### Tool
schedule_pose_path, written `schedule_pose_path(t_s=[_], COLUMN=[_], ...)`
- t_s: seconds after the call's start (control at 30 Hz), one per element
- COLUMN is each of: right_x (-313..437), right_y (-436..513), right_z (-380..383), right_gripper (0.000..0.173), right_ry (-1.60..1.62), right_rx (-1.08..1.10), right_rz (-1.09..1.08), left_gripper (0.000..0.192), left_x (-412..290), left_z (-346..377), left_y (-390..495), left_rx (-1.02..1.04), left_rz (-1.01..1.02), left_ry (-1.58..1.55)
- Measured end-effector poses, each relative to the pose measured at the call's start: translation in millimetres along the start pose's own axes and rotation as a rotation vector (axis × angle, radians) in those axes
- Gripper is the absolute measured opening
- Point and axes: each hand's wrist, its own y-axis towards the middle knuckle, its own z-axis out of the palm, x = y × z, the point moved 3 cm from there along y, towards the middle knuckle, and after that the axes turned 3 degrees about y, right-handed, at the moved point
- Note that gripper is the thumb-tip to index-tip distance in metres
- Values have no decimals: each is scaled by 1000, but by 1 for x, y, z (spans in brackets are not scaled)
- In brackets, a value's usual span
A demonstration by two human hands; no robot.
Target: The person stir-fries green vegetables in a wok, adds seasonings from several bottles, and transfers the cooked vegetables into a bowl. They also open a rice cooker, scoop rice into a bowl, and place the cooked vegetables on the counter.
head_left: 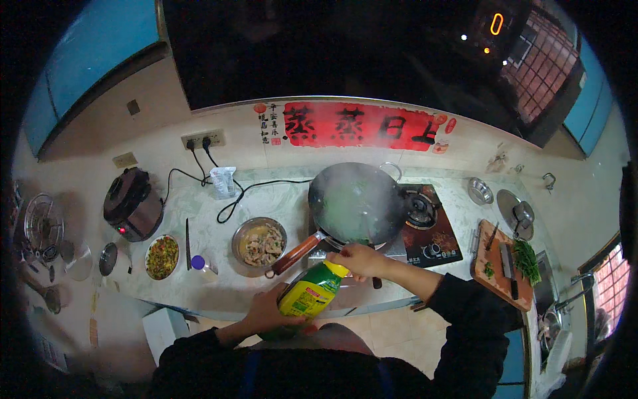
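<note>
My left hand (269, 309) grips the body of a green plastic bottle (310, 295) with a yellow label and a yellow cap. My right hand (361, 260) has its fingers on that cap; whether the cap is loose, I cannot tell. The bottle is tilted, its cap end towards the stove. Just beyond my hands a dark wok (356, 204) stands on the cooktop, with steam hiding most of its green contents. The wok's wooden handle (299, 253) points left towards me. A dark utensil handle (377, 283) shows below my right wrist.
Left of the wok are a steel bowl of meat (260, 243), a plate of chopped food (162, 257), a purple-capped jar (203, 264) and an electric pressure cooker (133, 204). The unused burner (420, 209) lies right. A cutting board (491, 269) holds a knife (508, 269) and greens (526, 262).
</note>
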Motion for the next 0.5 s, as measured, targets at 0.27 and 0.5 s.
schedule_pose_path(t_s=[0.27,0.5], right_x=[10,19], right_y=[37,60], right_z=[-17,-15], right_gripper=[48,45], right_ry=[338,544], right_rx=[150,366], right_rz=[40,90], left_gripper=[83,78], left_x=[14,18], left_z=[-17,-28], left_y=[28,34], left_rx=[8,-7], left_rz=[18,-1], left_ry=[43,-55])
